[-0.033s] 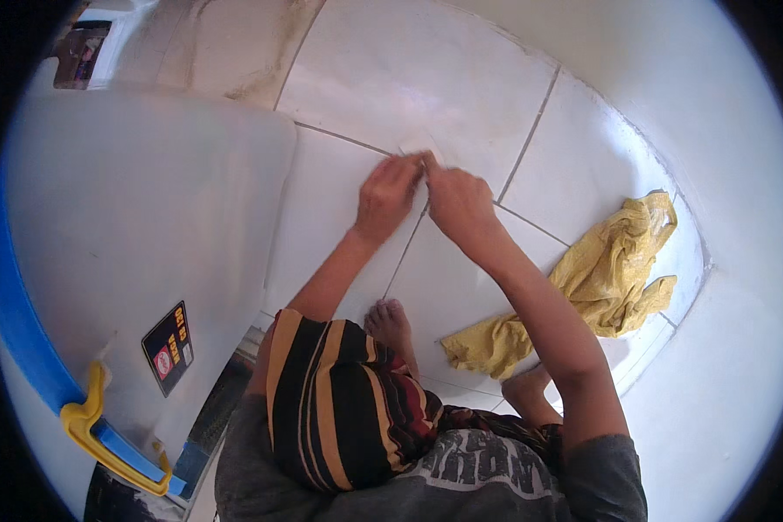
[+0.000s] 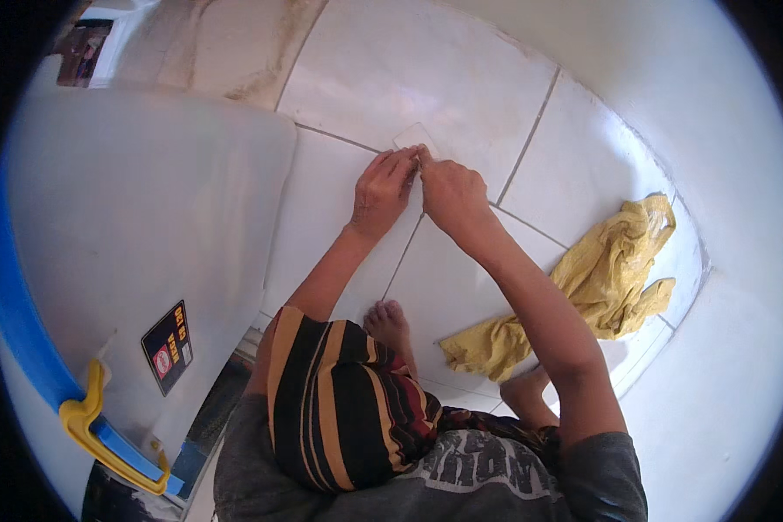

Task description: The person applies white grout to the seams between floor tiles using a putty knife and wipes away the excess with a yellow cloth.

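Note:
My left hand (image 2: 383,193) and my right hand (image 2: 451,196) meet above the white tiled floor (image 2: 461,78), fingertips together. Between them they pinch the near edge of a small, pale, thin rectangular piece (image 2: 416,137), perhaps a clear packet or slip; I cannot tell which. It sticks out past my fingertips, away from me. Both forearms reach forward from my body. My bare feet (image 2: 390,324) rest on the tiles below the hands.
A big white plastic storage box (image 2: 139,217) with a blue rim and a yellow latch (image 2: 91,426) fills the left side. A crumpled yellow cloth (image 2: 600,278) lies on the floor at the right, near the white wall (image 2: 722,174).

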Demonstrator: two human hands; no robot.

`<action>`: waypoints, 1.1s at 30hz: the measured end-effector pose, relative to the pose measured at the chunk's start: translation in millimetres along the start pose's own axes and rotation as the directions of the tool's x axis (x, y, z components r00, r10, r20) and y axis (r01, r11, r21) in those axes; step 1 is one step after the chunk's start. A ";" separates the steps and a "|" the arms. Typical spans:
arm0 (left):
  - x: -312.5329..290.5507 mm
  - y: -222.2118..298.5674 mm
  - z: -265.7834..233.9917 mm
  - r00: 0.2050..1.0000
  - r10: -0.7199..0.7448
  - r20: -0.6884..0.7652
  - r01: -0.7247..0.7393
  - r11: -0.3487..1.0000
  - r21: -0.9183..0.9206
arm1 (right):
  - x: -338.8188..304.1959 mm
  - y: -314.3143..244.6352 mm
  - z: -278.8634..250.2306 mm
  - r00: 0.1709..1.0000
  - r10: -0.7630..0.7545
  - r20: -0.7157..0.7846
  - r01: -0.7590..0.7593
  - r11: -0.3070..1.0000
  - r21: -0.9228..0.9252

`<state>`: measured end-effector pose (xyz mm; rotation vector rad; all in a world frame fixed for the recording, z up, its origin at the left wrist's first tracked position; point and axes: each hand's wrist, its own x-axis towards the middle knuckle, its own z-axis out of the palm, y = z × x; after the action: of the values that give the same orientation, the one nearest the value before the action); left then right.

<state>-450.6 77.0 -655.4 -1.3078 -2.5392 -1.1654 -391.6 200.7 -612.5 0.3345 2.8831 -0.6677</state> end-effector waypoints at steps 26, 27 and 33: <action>67.2 26.3 75.7 0.919 0.370 0.133 -0.360 0.928 -0.096 | -11.8 70.9 -47.1 0.936 0.352 -0.027 -0.352 0.936 -0.023; 54.7 25.1 76.2 0.922 0.366 0.125 -0.364 0.931 -0.043 | -28.4 58.6 -43.6 0.916 0.401 0.014 -0.401 0.916 -0.018; 104.5 30.0 84.0 0.914 0.394 0.095 -0.376 0.912 -0.163 | -2.1 88.2 -58.6 0.927 0.374 -0.032 -0.375 0.927 -0.013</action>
<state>-472.9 212.4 -659.0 -1.8658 -2.1536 -1.2232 -373.6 303.9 -596.5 0.8712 2.7304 -0.5676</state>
